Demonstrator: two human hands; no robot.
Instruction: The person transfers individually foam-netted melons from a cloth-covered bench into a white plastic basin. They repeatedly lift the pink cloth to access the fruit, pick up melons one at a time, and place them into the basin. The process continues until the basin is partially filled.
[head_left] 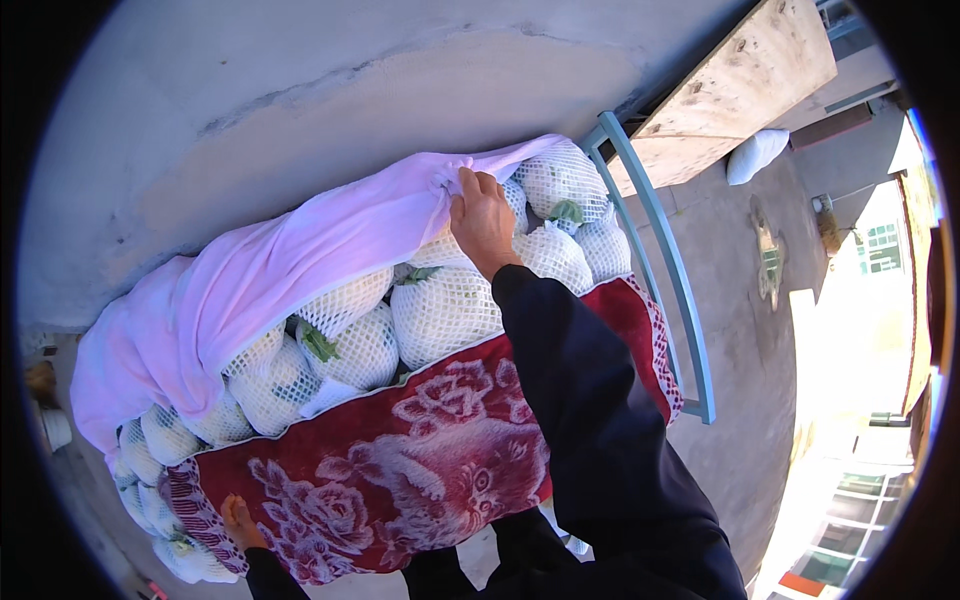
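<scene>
My right hand (pixel 483 222) is closed on the bunched edge of a pink cloth (pixel 300 250), over the far right part of a pile of round vegetables (pixel 445 315) in white foam nets. Green leaf tips poke out between some of them. The pink cloth lies over the back of the pile. Along the front drapes a dark red blanket (pixel 400 460) with pale flower and animal figures. Near its left end, my left hand (pixel 242 522) rests against the fabric, fingers fairly straight and partly turned from view.
A light blue metal frame (pixel 660 240) borders the pile's right end. Behind the pile rises a grey wall (pixel 300 80). A worn wooden board (pixel 735 85) leans at the upper right, near a white sack (pixel 757 155) on the concrete ground (pixel 735 330).
</scene>
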